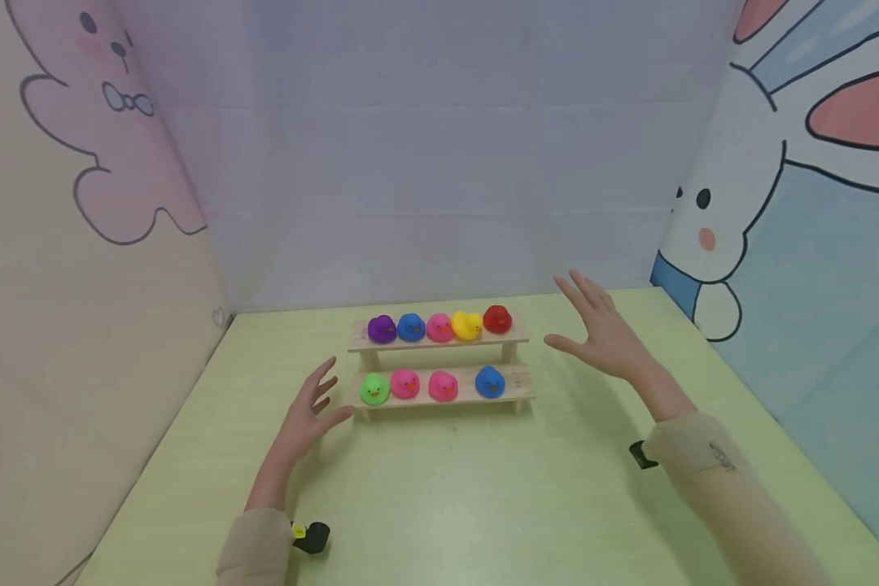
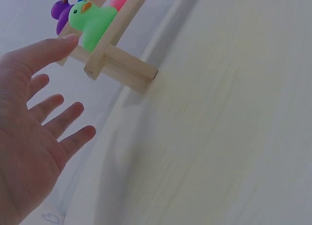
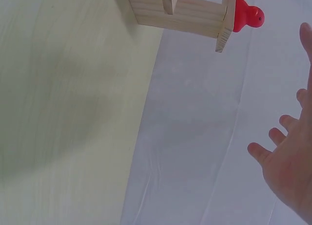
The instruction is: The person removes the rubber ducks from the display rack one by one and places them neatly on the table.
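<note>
A two-step wooden rack [image 1: 439,401] holds several rubber ducks. Along its upper step sit a purple duck [image 1: 382,330], a blue duck [image 1: 411,328], a pink duck [image 1: 439,328], a yellow duck [image 1: 467,325] and a red duck [image 1: 497,319]. The lower step bears a green duck [image 1: 374,389], two pink ducks [image 1: 405,383] and, past a gap, another blue duck [image 1: 490,382]. My left hand [image 1: 311,413] hovers with fingers spread just left of the rack, nearest the green duck. Raised to the right of the rack, my right hand [image 1: 604,334] has its fingers spread and holds nothing.
The rack stands toward the back of a pale yellow-green table [image 1: 439,496]. Behind it hangs a pale cloth backdrop [image 1: 439,163]. Cartoon-printed walls flank the table, with a rabbit [image 1: 732,212] on the right. Small black devices [image 1: 312,537] sit at both wrists.
</note>
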The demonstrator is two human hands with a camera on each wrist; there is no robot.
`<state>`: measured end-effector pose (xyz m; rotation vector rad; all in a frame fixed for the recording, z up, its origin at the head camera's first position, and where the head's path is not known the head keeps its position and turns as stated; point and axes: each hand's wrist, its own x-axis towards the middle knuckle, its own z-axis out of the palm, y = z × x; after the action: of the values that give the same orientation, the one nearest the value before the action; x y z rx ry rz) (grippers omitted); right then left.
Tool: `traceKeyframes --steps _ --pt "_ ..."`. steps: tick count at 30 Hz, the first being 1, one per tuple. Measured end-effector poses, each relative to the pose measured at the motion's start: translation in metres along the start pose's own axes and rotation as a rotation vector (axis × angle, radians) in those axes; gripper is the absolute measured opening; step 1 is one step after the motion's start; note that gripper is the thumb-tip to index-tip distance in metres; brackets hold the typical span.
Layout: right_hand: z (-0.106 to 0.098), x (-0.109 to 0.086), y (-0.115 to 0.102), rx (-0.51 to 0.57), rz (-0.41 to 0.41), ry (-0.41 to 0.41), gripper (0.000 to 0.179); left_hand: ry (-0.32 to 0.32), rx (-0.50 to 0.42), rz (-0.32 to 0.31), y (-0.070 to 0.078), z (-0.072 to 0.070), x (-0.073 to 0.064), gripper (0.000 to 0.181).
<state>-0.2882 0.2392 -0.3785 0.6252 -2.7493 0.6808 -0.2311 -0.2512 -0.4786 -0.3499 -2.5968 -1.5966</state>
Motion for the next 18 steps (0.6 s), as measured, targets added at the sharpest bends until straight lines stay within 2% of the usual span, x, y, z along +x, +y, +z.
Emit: traceKeyframes --steps 5,9,18 --pt "0.009 0.014 -0.006 0.141 -0.021 -0.007 0.095 -0.016 -0.107 0.014 -0.004 0.007 0.003 0.088" --pt "0.02 0.023 -0.012 0.197 -0.056 -0.031 0.094 -0.025 -0.198 0.002 -0.011 0.012 0.005 0.086" --pt "0.042 0.04 -0.019 0.32 -0.108 -0.018 0.085 -0.086 -0.257 -0.077 -0.019 0.017 0.011 0.079"
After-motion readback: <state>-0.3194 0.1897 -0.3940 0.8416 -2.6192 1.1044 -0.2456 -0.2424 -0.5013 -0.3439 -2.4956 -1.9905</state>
